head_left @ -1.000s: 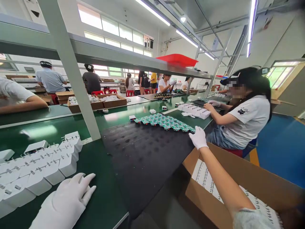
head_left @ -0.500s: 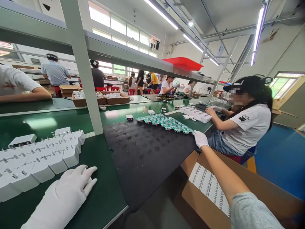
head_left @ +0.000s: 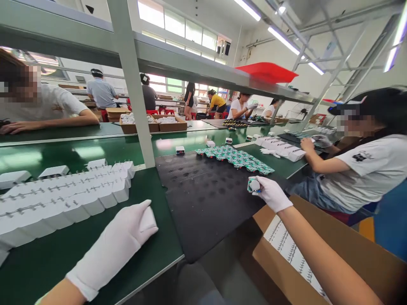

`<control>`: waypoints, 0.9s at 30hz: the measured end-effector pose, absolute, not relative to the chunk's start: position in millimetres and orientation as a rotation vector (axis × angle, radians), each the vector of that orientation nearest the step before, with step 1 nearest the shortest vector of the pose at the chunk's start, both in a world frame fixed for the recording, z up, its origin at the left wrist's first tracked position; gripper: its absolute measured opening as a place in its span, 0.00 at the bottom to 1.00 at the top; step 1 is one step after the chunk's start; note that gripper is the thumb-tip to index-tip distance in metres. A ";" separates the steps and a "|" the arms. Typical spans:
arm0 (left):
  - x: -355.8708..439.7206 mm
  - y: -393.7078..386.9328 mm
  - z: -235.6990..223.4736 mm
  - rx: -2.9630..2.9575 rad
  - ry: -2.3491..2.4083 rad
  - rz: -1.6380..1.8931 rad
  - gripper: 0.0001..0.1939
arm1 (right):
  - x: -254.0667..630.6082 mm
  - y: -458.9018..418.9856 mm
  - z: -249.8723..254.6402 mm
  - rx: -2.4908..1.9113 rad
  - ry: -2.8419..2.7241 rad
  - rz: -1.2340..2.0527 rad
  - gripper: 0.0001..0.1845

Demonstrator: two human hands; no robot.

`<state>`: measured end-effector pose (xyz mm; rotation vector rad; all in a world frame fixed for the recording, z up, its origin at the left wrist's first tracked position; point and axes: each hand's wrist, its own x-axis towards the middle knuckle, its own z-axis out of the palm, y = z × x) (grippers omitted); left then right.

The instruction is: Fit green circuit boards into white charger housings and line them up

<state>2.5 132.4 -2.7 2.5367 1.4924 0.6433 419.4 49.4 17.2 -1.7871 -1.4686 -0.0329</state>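
My right hand [head_left: 269, 193], in a white glove, is closed on a small green circuit board [head_left: 252, 184] at the right edge of the black mat [head_left: 203, 195]. A row of the same green circuit boards [head_left: 237, 158] lies at the mat's far edge. My left hand [head_left: 122, 238], also gloved, is closed on a white charger casing [head_left: 148, 220] above the green bench [head_left: 95, 237]. Rows of white charger casings [head_left: 66, 197] lie just left of it.
An open cardboard box [head_left: 333, 250] with printed white sheets stands at my lower right. A seated person [head_left: 359, 165] works on white parts at the right. A grey post [head_left: 136, 84] and overhead shelf cross the bench. Other people sit beyond, by cardboard boxes [head_left: 152, 123].
My right hand has picked one circuit board off the row and drawn it back. My left hand has gone from lying flat to holding a white casing. The view has swung right.
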 end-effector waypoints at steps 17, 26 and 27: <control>28.5 15.4 4.5 2.267 1.362 1.280 0.27 | 195.1 17.4 40.9 -1.333 -1.131 1.185 0.18; 31.4 10.3 1.5 2.564 1.336 1.474 0.22 | 166.0 17.9 30.1 -1.524 -1.265 0.605 0.15; 30.9 9.9 1.4 2.572 1.321 1.479 0.21 | 164.0 16.0 29.0 -1.520 -1.296 0.579 0.15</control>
